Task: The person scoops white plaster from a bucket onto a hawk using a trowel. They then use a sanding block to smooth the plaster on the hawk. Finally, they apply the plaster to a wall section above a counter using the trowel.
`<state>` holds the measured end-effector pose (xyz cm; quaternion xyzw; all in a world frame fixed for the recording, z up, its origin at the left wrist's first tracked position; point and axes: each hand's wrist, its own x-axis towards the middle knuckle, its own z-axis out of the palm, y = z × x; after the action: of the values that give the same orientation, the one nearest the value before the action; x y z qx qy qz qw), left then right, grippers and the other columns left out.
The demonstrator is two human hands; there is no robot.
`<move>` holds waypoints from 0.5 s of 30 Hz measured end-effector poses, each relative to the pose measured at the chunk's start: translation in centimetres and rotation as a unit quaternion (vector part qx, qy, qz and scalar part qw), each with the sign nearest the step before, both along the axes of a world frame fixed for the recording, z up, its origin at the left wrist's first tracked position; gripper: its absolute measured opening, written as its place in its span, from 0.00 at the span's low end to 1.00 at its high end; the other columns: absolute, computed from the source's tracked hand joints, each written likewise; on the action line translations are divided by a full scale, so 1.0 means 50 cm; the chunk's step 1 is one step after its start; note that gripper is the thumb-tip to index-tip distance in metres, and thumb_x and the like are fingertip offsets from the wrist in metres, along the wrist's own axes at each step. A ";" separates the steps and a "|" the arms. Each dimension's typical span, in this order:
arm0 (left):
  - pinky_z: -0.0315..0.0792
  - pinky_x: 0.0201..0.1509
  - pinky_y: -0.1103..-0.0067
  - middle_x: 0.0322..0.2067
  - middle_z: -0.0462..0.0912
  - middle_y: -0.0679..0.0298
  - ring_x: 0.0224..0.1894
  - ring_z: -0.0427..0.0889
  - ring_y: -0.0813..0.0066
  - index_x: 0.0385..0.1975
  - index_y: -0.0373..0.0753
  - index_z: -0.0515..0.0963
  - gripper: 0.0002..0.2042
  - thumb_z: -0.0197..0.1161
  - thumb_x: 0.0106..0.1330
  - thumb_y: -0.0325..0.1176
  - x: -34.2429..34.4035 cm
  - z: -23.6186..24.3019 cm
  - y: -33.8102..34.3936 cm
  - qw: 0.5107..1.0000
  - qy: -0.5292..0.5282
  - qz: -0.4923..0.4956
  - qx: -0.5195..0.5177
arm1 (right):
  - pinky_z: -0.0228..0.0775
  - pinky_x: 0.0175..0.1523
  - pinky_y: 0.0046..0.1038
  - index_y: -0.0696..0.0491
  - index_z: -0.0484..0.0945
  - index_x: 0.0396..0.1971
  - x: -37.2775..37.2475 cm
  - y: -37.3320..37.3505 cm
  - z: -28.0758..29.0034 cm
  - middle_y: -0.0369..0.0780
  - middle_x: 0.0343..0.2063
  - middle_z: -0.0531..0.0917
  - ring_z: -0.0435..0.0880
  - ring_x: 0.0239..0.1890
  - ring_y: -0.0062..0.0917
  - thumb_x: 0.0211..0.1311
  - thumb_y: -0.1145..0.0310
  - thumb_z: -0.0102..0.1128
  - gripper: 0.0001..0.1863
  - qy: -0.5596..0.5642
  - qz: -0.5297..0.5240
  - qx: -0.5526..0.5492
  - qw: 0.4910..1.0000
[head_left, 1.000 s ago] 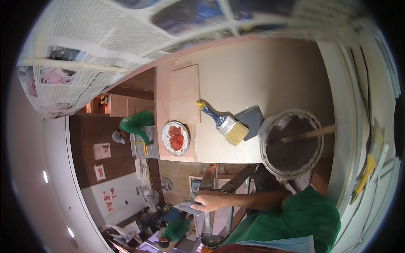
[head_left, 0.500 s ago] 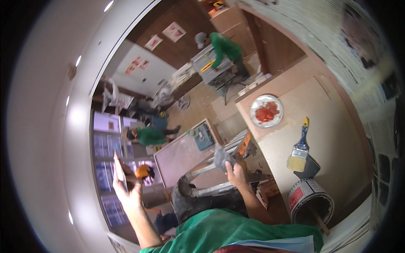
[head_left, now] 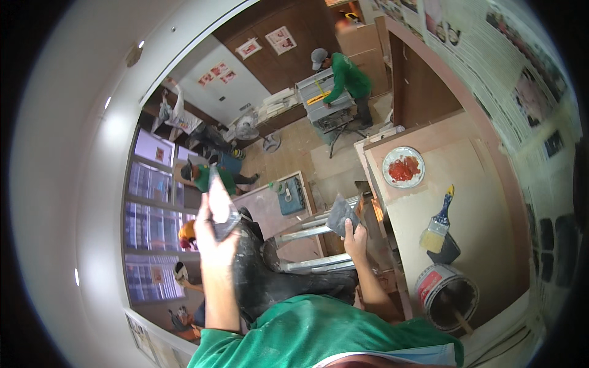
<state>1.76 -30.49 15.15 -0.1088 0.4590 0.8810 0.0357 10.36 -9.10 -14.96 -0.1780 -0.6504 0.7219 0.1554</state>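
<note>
one gray pad (head_left: 339, 214), pinched atop right hand (head_left: 356, 241), flat piece (head_left: 223, 213) (glaring) in left hand (head_left: 211, 242)

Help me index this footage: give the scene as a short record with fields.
left hand: holds thin flat piece, partly pale, partly dark
right hand: holds flat grey piece
surface at right: round dish with red paste, brush overlapping dark flat piece, bucket with stick
background: person in green at grey table

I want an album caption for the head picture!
Left hand holds a flat dark-and-white piece, right hand a flat grey piece; blue-handled paintbrush lies to the right.
</note>
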 end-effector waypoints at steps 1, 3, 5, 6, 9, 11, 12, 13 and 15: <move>0.79 0.42 0.79 0.38 0.84 0.65 0.38 0.84 0.75 0.44 0.40 0.77 0.11 0.58 0.69 0.38 -0.005 0.003 0.043 1.000 -0.005 -0.027 -0.007 | 0.68 0.23 0.28 0.61 0.75 0.30 0.002 -0.002 -0.001 0.40 0.14 0.77 0.77 0.15 0.24 0.72 0.58 0.47 0.21 0.013 -0.013 0.012 1.000; 0.79 0.44 0.83 0.39 0.84 0.65 0.37 0.84 0.79 0.48 0.37 0.76 0.12 0.57 0.69 0.35 -0.004 0.028 0.199 0.993 -0.057 -0.070 0.075 | 0.68 0.23 0.29 0.62 0.76 0.32 -0.027 0.008 -0.014 0.41 0.15 0.78 0.78 0.15 0.25 0.72 0.58 0.48 0.20 0.067 -0.057 0.034 0.996; 0.79 0.45 0.79 0.41 0.84 0.64 0.39 0.84 0.74 0.49 0.37 0.76 0.14 0.55 0.71 0.38 -0.002 -0.016 0.250 0.979 -0.093 -0.160 0.088 | 0.72 0.43 0.40 0.65 0.78 0.40 -0.013 -0.026 -0.020 0.55 0.31 0.82 0.81 0.38 0.52 0.68 0.57 0.51 0.22 0.005 -0.026 -0.001 1.000; 0.79 0.46 0.78 0.41 0.84 0.64 0.40 0.84 0.73 0.49 0.37 0.76 0.15 0.55 0.71 0.39 0.001 -0.037 0.288 0.968 -0.087 -0.211 0.106 | 0.71 0.44 0.41 0.65 0.78 0.40 -0.023 -0.022 -0.031 0.56 0.32 0.82 0.81 0.38 0.53 0.68 0.57 0.52 0.21 0.015 -0.012 0.015 1.000; 0.81 0.41 0.77 0.37 0.84 0.64 0.36 0.85 0.74 0.49 0.38 0.75 0.15 0.53 0.72 0.41 0.027 -0.054 0.404 0.944 -0.117 -0.292 0.095 | 0.71 0.43 0.45 0.65 0.78 0.38 -0.016 -0.002 -0.009 0.58 0.32 0.81 0.80 0.39 0.55 0.67 0.58 0.53 0.20 -0.033 -0.001 0.121 0.992; 0.80 0.29 0.81 0.31 0.83 0.67 0.28 0.84 0.79 0.48 0.40 0.75 0.15 0.53 0.72 0.43 0.043 -0.065 0.448 0.924 -0.142 -0.338 0.106 | 0.71 0.43 0.46 0.65 0.79 0.36 -0.024 0.016 0.001 0.59 0.32 0.80 0.79 0.38 0.55 0.66 0.59 0.53 0.20 -0.010 -0.025 0.165 0.986; 0.77 0.20 0.84 0.27 0.81 0.70 0.22 0.81 0.83 0.45 0.42 0.75 0.13 0.54 0.71 0.44 0.058 -0.060 0.472 0.922 -0.167 -0.333 0.105 | 0.71 0.42 0.47 0.65 0.79 0.35 -0.030 0.020 -0.013 0.59 0.31 0.80 0.80 0.38 0.55 0.66 0.59 0.53 0.20 0.036 -0.044 0.169 0.984; 0.77 0.20 0.84 0.27 0.81 0.70 0.22 0.81 0.83 0.45 0.42 0.75 0.13 0.54 0.71 0.44 0.058 -0.066 0.470 0.921 -0.166 -0.338 0.096 | 0.71 0.42 0.48 0.65 0.79 0.34 -0.024 0.023 0.001 0.60 0.30 0.80 0.79 0.37 0.55 0.66 0.58 0.52 0.21 0.022 -0.029 0.165 0.986; 0.77 0.21 0.83 0.27 0.81 0.70 0.23 0.81 0.82 0.45 0.42 0.75 0.13 0.54 0.71 0.44 0.065 -0.091 0.464 0.923 -0.165 -0.339 0.083 | 0.70 0.41 0.48 0.65 0.78 0.31 -0.019 0.030 0.013 0.61 0.29 0.79 0.79 0.37 0.55 0.67 0.57 0.52 0.22 -0.005 -0.007 0.160 0.987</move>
<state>5.02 -7.31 10.61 -0.0872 0.3810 0.8211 0.4159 9.40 -7.59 -14.32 -0.1592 -0.7567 0.6069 0.1836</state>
